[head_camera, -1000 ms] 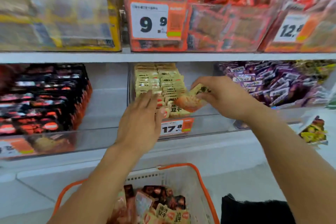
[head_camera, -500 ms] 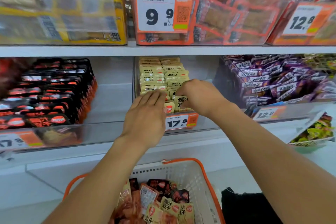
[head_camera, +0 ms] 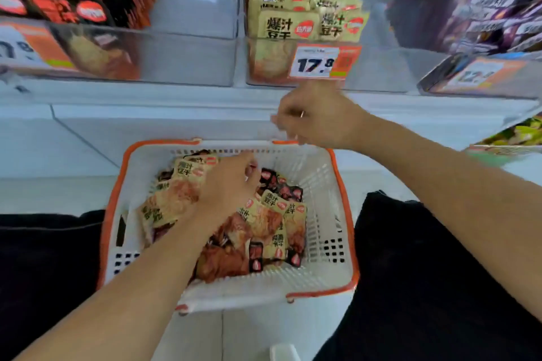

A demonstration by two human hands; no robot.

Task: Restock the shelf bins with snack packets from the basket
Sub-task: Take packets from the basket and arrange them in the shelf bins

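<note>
Now that both hands have dropped away from the beige packet bin (head_camera: 303,9) at twelve o'clock, where they were tucking a packet half a second ago, that placement looks finished and a fresh pick begins. Inside the basket (head_camera: 341,199) at six o'clock, the left hand (head_camera: 227,187) rests on the snack packets (head_camera: 269,220), fingers curled down among them; whether they grip one I cannot tell. Above the far rim, the right hand (head_camera: 315,117) hovers loosely curled, apparently empty.

Bare forearms, no sleeves; left hand (head_camera: 231,184) and right hand (head_camera: 316,117) ungloved; dark trousers (head_camera: 410,258) over both legs.
</note>
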